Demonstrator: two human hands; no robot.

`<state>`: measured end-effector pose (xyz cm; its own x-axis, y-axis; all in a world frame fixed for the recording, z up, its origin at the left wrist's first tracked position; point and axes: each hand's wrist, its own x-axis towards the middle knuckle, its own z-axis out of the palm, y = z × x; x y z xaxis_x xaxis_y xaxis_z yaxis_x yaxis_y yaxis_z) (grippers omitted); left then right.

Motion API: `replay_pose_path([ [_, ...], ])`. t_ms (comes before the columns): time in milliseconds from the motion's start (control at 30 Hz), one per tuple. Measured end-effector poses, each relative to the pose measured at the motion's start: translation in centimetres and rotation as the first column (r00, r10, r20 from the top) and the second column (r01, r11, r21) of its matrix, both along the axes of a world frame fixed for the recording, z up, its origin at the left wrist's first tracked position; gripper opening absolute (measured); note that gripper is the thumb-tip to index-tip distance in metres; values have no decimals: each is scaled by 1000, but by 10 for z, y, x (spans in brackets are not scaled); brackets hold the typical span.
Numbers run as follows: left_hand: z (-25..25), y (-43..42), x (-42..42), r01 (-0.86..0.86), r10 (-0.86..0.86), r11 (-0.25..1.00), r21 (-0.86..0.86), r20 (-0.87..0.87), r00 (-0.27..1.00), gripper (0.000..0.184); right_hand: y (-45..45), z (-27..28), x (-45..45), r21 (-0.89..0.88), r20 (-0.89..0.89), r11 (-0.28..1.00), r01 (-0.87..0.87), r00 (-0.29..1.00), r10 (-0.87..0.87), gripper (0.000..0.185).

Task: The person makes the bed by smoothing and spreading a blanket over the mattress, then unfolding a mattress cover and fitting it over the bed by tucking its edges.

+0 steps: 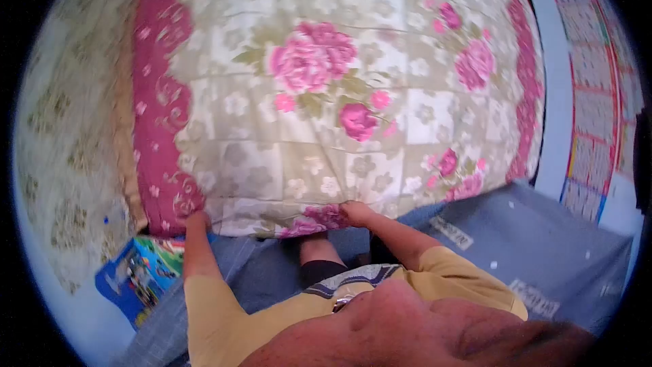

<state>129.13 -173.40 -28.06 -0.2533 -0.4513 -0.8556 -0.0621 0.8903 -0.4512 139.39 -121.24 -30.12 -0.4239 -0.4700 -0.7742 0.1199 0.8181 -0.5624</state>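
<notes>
A floral bedsheet (380, 41) with pink flowers and dark pink borders lies spread out in front of me. My left hand (197, 220) is at its near left corner, on the dark pink border, with the fingers mostly tucked out of sight. At the near edge, around the middle, my right hand (353, 214) is closed on the sheet, which bunches slightly beside it. Faint creases run from that spot into the cloth.
Grey-blue cloth (502, 231) with printed labels lies at the near right, beneath the sheet's edge. A blue board with colourful pictures (146, 275) is at the lower left. Patterned pale cloth (61, 129) covers the left side. Printed charts (591, 88) line the right wall.
</notes>
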Motion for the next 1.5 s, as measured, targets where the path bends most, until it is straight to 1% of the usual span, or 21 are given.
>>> replay_pose_path([
  [33, -12, 8, 1, 29, -33, 999, 28, 163, 986, 55, 10, 15, 2, -40, 1, 998, 57, 998, -57, 22],
  [100, -1, 57, 14, 197, -175, 974, 112, -180, 968, 46, 38, 3, 31, -76, 72, 972, 220, 974, -215, 26],
  [233, 4, 185, 47, 186, 19, 902, 390, -466, 885, 43, 124, 23, 63, -16, 82, 891, 453, 889, -451, 28],
  [333, 37, 312, 69, 116, 151, 770, 627, -356, 922, 47, 215, 27, 88, -5, -95, 822, 569, 818, -567, 26],
  [467, 86, 441, 114, 43, 302, 480, 876, -210, 930, 43, 352, 62, 132, 42, 12, 426, 904, 426, -905, 19],
  [567, 100, 491, 143, 62, 231, 385, 921, -162, 959, 40, 447, 98, 205, 196, -515, 350, 916, 400, -758, 21],
  [600, 99, 498, 151, 76, 193, 355, 932, -153, 969, 39, 473, 110, 238, 171, -533, 169, 971, 235, -813, 28],
  [733, 185, 536, 141, 169, -51, 422, 891, -162, 985, 40, 539, 149, 384, 365, -641, -95, 926, 177, -747, 51],
  [833, 51, 447, 144, 6, 135, 506, 862, -86, 987, 36, 540, 194, 463, 461, -620, -308, 832, 54, -783, 60],
  [900, 187, 508, 138, -202, 400, 450, 870, 6, 916, 31, 549, 198, 522, 454, -622, -410, 791, -49, -781, 62],
  [967, 149, 479, 145, -391, 612, 293, 873, 143, 778, 24, 560, 181, 590, 388, -760, -427, 817, 22, -649, 61],
  [1033, 142, 468, 163, -35, 343, 426, 904, -126, 931, 25, 572, 220, 623, 580, -683, -496, 646, 54, -729, 66],
  [1100, 134, 470, 181, 8, 280, 533, 846, -186, 942, 25, 591, 161, 723, 673, -740, -663, 328, 267, -618, 60],
  [1200, 116, 494, 201, -13, 260, 596, 803, -178, 949, 26, 594, 208, 713, 794, -431, -386, 470, -12, -902, 46],
  [1267, 107, 534, 215, -40, 254, 621, 783, -153, 955, 26, 617, 140, 699, 772, -323, -90, 629, 267, -908, 33],
  [1333, 106, 586, 228, -70, 247, 649, 757, -124, 961, 27, 657, 104, 625, 545, -177, -42, 838, 66, -982, 33],
  [1367, 102, 609, 235, -88, 255, 656, 750, -110, 961, 27, 681, 110, 561, 458, -76, 139, 878, 194, -978, 42],
  [1400, 101, 638, 242, -107, 261, 667, 737, -97, 960, 27, 711, 105, 509, 348, -128, 122, 930, 176, -976, 43],
  [1433, 102, 665, 247, -123, 266, 675, 727, -85, 960, 27, 750, 126, 443, 346, 61, -101, 933, -130, -990, 43],
  [1467, 105, 694, 252, -141, 279, 677, 723, -75, 958, 27, 784, 10, 447, 348, -103, 206, 915, 256, -961, 47],
  [1500, 109, 719, 257, -153, 284, 682, 715, -67, 956, 28, 821, 10, 409, 259, -132, -44, 965, -10, -991, 48],
])
